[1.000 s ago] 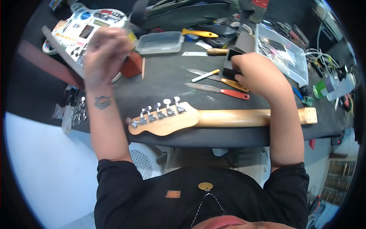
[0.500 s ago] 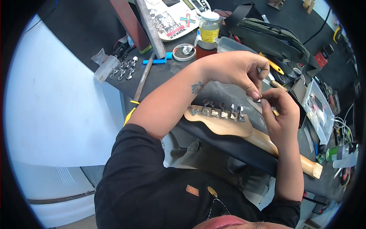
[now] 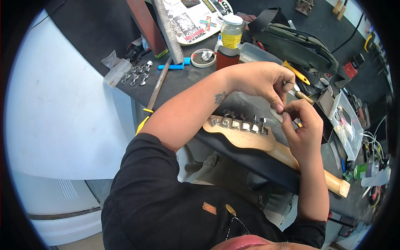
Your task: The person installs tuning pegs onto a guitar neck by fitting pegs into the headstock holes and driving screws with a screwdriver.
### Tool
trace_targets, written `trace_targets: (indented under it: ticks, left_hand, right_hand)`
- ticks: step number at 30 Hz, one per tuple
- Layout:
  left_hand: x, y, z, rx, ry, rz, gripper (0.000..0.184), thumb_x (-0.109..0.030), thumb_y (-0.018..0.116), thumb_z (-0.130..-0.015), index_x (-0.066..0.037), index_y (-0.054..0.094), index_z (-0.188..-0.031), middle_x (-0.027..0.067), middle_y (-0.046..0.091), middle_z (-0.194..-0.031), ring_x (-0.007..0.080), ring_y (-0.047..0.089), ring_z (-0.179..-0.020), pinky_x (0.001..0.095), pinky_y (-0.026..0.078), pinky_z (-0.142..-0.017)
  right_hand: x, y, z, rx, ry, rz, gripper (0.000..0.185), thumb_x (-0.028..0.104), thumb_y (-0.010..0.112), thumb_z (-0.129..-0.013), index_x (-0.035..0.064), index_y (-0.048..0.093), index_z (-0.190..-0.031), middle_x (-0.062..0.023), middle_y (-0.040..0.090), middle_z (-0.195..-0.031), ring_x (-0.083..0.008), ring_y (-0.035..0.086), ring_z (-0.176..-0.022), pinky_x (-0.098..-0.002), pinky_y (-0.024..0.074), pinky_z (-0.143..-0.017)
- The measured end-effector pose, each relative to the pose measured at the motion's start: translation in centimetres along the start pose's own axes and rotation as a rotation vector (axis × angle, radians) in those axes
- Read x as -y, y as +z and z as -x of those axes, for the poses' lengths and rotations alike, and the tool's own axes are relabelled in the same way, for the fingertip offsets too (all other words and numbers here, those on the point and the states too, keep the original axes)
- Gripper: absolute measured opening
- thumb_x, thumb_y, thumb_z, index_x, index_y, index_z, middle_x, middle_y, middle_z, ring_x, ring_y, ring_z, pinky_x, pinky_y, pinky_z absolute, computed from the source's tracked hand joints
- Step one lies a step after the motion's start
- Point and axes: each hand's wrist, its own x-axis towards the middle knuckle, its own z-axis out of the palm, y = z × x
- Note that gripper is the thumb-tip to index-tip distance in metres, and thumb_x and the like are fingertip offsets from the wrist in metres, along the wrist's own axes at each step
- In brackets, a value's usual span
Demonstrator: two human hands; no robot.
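My left hand (image 3: 266,83) arches over the bench with thumb and forefinger pinched. Its fingertips meet those of my right hand (image 3: 306,125), which is closed in a pinch too. Whatever sits between the fingertips is too small and covered to make out. Below them lies a guitar neck (image 3: 283,154), back side up, its wooden headstock (image 3: 241,135) toward the left. A row of metal tuning machines (image 3: 246,126) is fitted along the headstock's far edge. The right forearm crosses over the neck, hiding part of it.
Loose tuning machines (image 3: 135,77) lie by a small clear box (image 3: 118,73). A lidded jar (image 3: 231,33), a round dish (image 3: 203,58) and a yellow-handled tool (image 3: 296,71) stand or lie beyond the hands. On the right are a clear plastic tray (image 3: 348,129) and a green-labelled bottle (image 3: 366,170).
The view has shifted slightly. My fingertips remain together, and the right hand has turned a little, so the small bright bit that showed between them is now covered.
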Motion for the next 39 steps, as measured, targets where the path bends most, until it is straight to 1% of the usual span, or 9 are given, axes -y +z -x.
trace_targets:
  ticks: [5,9,12,14,15,18,21,30,39]
  left_hand:
    - [0.7,0.2,-0.1,0.017,0.03,0.048,0.041,-0.003,0.091,-0.089,-0.003,0.055,-0.109,0.0147,0.081,-0.102,0.0174,0.079,-0.098,0.0331,0.062,-0.09]
    - [-1.8,-0.1,1.2,-0.071,-0.031,-0.137,0.041,-0.005,0.087,-0.094,-0.001,0.063,-0.126,0.0146,0.082,-0.108,0.0192,0.079,-0.102,0.035,0.062,-0.091]
    - [-2.0,-1.4,1.8,-0.231,0.052,-0.046,0.048,-0.004,0.087,-0.091,0.0,0.065,-0.133,0.0145,0.082,-0.108,0.022,0.079,-0.105,0.0345,0.061,-0.094]
    - [-2.3,-1.9,2.0,-0.301,0.064,-0.097,0.05,-0.015,0.089,-0.093,0.002,0.066,-0.135,0.017,0.082,-0.108,0.0196,0.079,-0.102,0.0315,0.062,-0.093]
    - [-2.1,-2.4,1.8,-0.263,0.044,0.079,0.049,-0.007,0.089,-0.095,-0.001,0.063,-0.136,0.0123,0.08,-0.111,0.0171,0.078,-0.105,0.0308,0.062,-0.094]
    - [-1.5,-2.5,1.7,-0.28,-0.025,0.064,0.049,-0.005,0.089,-0.094,0.0,0.063,-0.135,0.0117,0.08,-0.111,0.0168,0.077,-0.105,0.0297,0.061,-0.094]
    - [-0.9,-2.6,1.6,-0.253,0.001,0.081,0.049,-0.005,0.089,-0.094,0.001,0.063,-0.135,0.0121,0.08,-0.11,0.017,0.077,-0.105,0.0297,0.061,-0.093]
    - [-1.6,-2.5,1.8,-0.239,-0.004,0.105,0.051,-0.005,0.088,-0.095,0.002,0.062,-0.137,0.0143,0.08,-0.109,0.0184,0.077,-0.106,0.0312,0.061,-0.094]
    - [-2.4,-1.9,2.2,-0.294,-0.029,0.001,0.053,-0.01,0.088,-0.094,0.002,0.062,-0.139,0.0156,0.081,-0.111,0.0181,0.077,-0.106,0.0308,0.06,-0.095]
  right_hand:
    - [-0.2,0.2,0.1,0.012,-0.01,0.067,0.015,-0.007,0.073,-0.086,-0.0007,0.067,-0.098,-0.0111,0.069,-0.088,-0.0251,0.071,-0.078,-0.0368,0.058,-0.073]
    - [-0.4,-0.4,0.0,0.073,0.009,0.09,0.015,-0.003,0.072,-0.084,0.0002,0.065,-0.097,-0.0124,0.067,-0.088,-0.0275,0.071,-0.078,-0.0385,0.058,-0.073]
    - [-1.4,-1.5,0.2,0.286,-0.062,0.123,0.016,0.003,0.074,-0.083,0.0008,0.063,-0.095,-0.0153,0.067,-0.087,-0.0369,0.07,-0.079,-0.0446,0.0581,-0.073]
    - [-1.8,-1.5,0.5,0.401,-0.082,0.154,0.016,0.008,0.074,-0.085,0.0009,0.062,-0.093,-0.0159,0.069,-0.088,-0.0386,0.071,-0.082,-0.0478,0.058,-0.073]
    - [-1.8,-1.5,0.6,0.415,-0.084,0.147,0.015,0.008,0.074,-0.085,0.0009,0.062,-0.093,-0.0159,0.068,-0.088,-0.0391,0.071,-0.081,-0.0481,0.058,-0.073]
    - [-1.6,-1.1,0.8,0.439,-0.119,0.109,0.014,0.007,0.072,-0.086,0.0007,0.061,-0.091,-0.016,0.068,-0.086,-0.0411,0.07,-0.08,-0.0493,0.0577,-0.072]
    - [-1.5,-0.9,0.8,0.479,-0.145,0.208,0.018,0.002,0.077,-0.081,0.0021,0.062,-0.091,-0.0132,0.066,-0.086,-0.0346,0.069,-0.077,-0.0445,0.0586,-0.07]
    - [-1.1,-0.2,0.9,0.423,-0.197,0.268,0.012,0.006,0.072,-0.083,-0.0002,0.061,-0.084,-0.0157,0.067,-0.081,-0.0398,0.071,-0.077,-0.0504,0.0594,-0.071]
    - [-1.0,0.1,1.2,0.396,-0.227,0.306,0.012,0.007,0.072,-0.083,0.0005,0.062,-0.084,-0.0147,0.068,-0.082,-0.0367,0.072,-0.078,-0.0496,0.0599,-0.072]
